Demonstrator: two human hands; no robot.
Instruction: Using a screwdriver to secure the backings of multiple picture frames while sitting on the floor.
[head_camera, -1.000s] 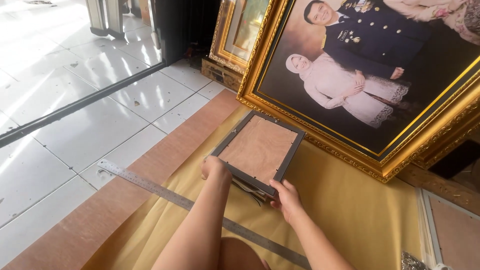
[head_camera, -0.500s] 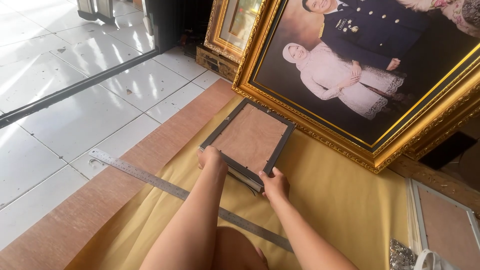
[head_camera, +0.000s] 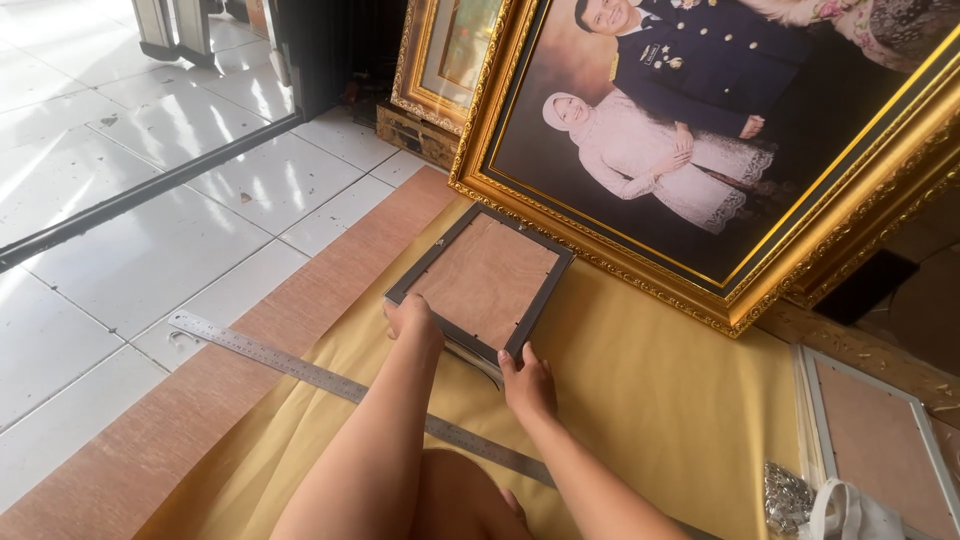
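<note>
A small dark-grey picture frame (head_camera: 484, 283) lies face down, its brown backing board up, on a sheet of yellow-tan paper (head_camera: 650, 400). My left hand (head_camera: 412, 320) grips its near left corner. My right hand (head_camera: 528, 383) holds its near right corner, fingers on the edge. A long steel ruler (head_camera: 300, 367) lies across the paper just in front of the frame, partly hidden by my arms.
A large gold-framed portrait (head_camera: 730, 150) leans right behind the small frame. Another gold frame (head_camera: 440, 60) stands further back. A light frame with brown backing (head_camera: 880, 440), a white bag (head_camera: 850, 512) and metal clips (head_camera: 790, 495) lie at right. White floor tiles (head_camera: 150, 200) lie at left.
The view has shifted slightly. Both hands stay on the frame's near corners and the frame appears in the same place on the paper.
</note>
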